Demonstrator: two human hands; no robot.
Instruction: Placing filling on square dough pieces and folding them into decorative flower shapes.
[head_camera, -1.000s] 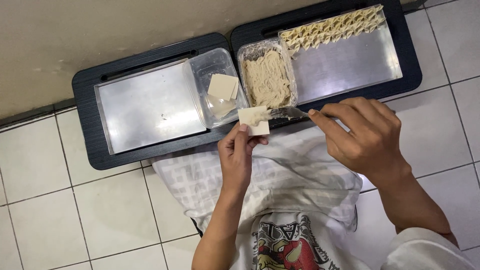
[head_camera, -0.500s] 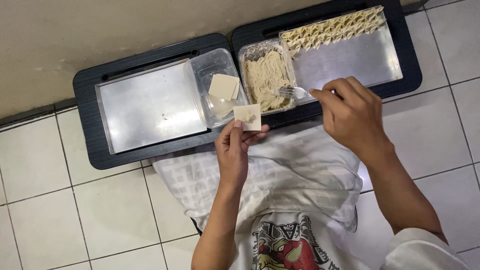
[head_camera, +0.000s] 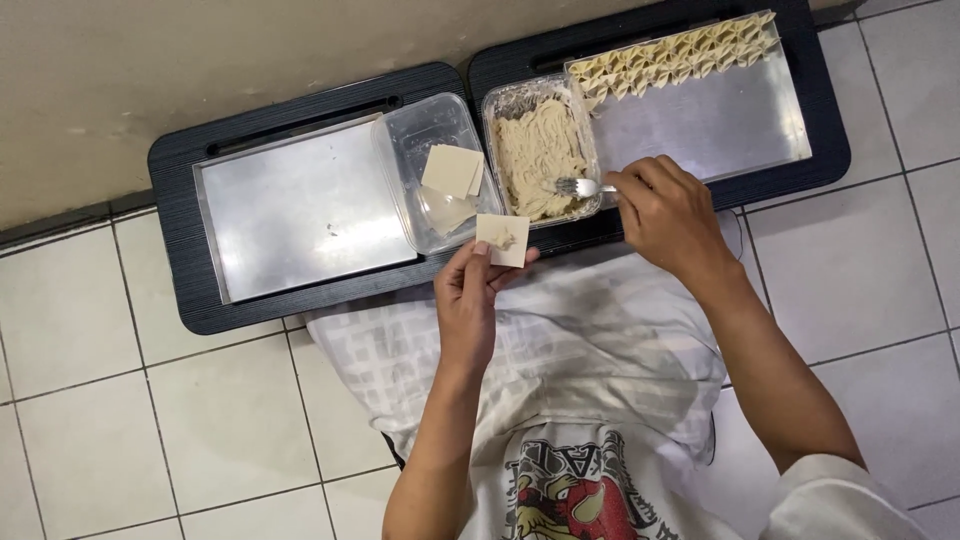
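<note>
two black trays (head_camera: 180, 250) lie on the floor before you, your right hand (head_camera: 668, 215) pinches a fork (head_camera: 578, 186) dipped in the tub of filling (head_camera: 540, 150), and your left hand (head_camera: 478, 295) pinches a square wrapper (head_camera: 503, 239) with a dab of filling just below the tubs.

1. Single view: head-worn camera looking almost straight down over the wearer's lap and forearms.
2. Top of frame faces the beige wall base (head_camera: 200, 60); the white tiled floor (head_camera: 100, 400) fills the left and bottom.
3. Close range: two black rectangular lap trays (head_camera: 180, 240) span most of the width, both hands mid-frame, wearer's printed white shirt (head_camera: 570, 490) at the bottom edge.
4. No second view, so no shared area.
</note>
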